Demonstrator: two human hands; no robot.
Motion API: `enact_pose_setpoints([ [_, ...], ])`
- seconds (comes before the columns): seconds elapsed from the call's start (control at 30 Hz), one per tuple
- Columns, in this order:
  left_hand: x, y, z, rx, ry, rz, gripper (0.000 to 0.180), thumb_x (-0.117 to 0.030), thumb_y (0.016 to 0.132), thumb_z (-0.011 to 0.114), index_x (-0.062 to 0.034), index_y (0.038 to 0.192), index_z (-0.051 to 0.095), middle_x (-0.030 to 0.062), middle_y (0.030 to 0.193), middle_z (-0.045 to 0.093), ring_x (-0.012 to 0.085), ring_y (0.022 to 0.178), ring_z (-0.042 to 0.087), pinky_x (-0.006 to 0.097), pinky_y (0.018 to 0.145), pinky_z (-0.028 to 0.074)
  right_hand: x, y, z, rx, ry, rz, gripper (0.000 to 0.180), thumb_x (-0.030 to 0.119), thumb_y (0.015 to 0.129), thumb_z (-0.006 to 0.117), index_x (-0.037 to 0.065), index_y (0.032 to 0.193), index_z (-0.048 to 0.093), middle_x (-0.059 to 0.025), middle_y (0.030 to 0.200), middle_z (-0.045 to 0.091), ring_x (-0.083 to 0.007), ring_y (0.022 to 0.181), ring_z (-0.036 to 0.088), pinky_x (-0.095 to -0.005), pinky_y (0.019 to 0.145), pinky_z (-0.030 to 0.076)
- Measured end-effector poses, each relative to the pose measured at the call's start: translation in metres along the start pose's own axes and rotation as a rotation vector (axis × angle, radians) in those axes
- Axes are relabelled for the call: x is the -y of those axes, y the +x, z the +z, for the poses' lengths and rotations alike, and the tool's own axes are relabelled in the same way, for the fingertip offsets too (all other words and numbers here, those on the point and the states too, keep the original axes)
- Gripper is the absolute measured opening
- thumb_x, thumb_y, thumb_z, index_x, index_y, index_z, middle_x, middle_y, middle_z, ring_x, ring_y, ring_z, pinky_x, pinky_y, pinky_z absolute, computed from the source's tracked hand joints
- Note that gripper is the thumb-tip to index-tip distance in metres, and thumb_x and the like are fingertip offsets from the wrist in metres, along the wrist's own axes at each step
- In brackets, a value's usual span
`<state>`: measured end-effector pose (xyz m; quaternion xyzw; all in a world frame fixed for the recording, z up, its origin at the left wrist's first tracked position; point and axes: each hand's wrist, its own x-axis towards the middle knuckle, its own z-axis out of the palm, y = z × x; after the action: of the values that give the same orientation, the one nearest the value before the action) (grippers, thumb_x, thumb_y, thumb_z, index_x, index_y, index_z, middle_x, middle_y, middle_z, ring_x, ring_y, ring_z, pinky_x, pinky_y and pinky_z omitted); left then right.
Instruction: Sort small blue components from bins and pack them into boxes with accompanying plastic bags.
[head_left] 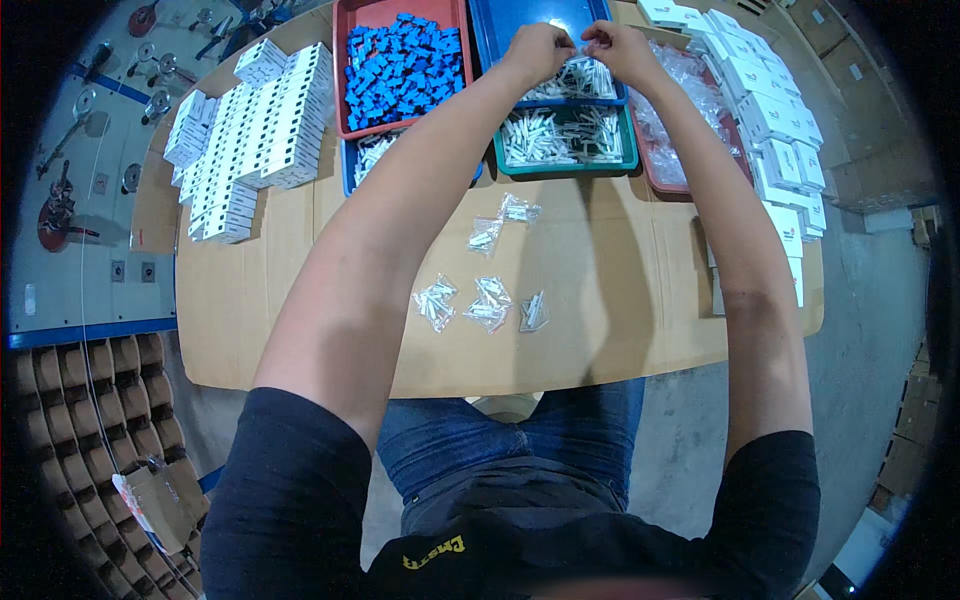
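Observation:
Both arms reach to the far side of the table. My left hand [538, 54] and my right hand [622, 52] are close together over a blue tray [487, 35] of slim white and silvery pieces. The fingers of each hand are closed in a pinch; whatever they hold is too small to make out. Just nearer to me stands a green tray [570, 170] with more of the slim white pieces [540, 138]. Several small clear bags of such pieces lie on the cardboard, among them one bag [488, 303] in the middle and another [434, 302] beside it.
A red tray [341, 70] of blue plastic parts [405, 75] rests partly over another blue tray [348, 170]. Clear plastic bags [690, 95] fill a red tray on the right. White boxes are stacked at the left [250, 130] and right [765, 110]. Brown cardboard [300, 330] covers the table.

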<state>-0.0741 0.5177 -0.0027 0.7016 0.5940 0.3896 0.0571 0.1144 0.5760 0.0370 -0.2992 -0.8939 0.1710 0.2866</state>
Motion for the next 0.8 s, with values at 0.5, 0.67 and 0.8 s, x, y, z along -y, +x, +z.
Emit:
enact_pose_setpoints([
  [0.5,0.016,-0.013,-0.022,-0.111,0.014,-0.266,0.029,-0.024,0.091,0.065,-0.0041,0.111,0.072,0.0174,0.084,0.072,0.0283,0.068,0.071,0.041,0.067,0.056,0.026,0.011,-0.007,-0.036,-0.164,-0.025,0.025,0.024,0.093,0.068,0.005,0.109,0.072,-0.0142,0.093,0.074,-0.0257,0.087,0.072,-0.0372,0.078,0.056],
  [0.67,-0.011,-0.018,-0.018,0.009,-0.357,-0.374,0.031,-0.014,0.091,0.064,-0.0038,0.12,0.068,0.0114,0.093,0.072,0.0187,0.067,0.069,0.033,0.06,0.054,-0.002,-0.006,-0.017,-0.137,0.175,0.303,0.027,0.029,0.095,0.068,0.005,0.107,0.072,-0.0076,0.096,0.074,-0.0175,0.089,0.071,-0.0305,0.077,0.057],
  [0.8,-0.033,-0.03,-0.022,-0.096,-0.735,-0.516,0.023,-0.009,0.081,0.071,-0.0012,0.102,0.072,0.0146,0.091,0.072,0.0222,0.076,0.07,0.032,0.068,0.057,0.027,-0.028,-0.002,0.041,0.8,0.47,0.025,0.025,0.096,0.068,0.006,0.112,0.068,-0.0037,0.106,0.071,-0.0156,0.089,0.071,-0.0284,0.078,0.059],
])
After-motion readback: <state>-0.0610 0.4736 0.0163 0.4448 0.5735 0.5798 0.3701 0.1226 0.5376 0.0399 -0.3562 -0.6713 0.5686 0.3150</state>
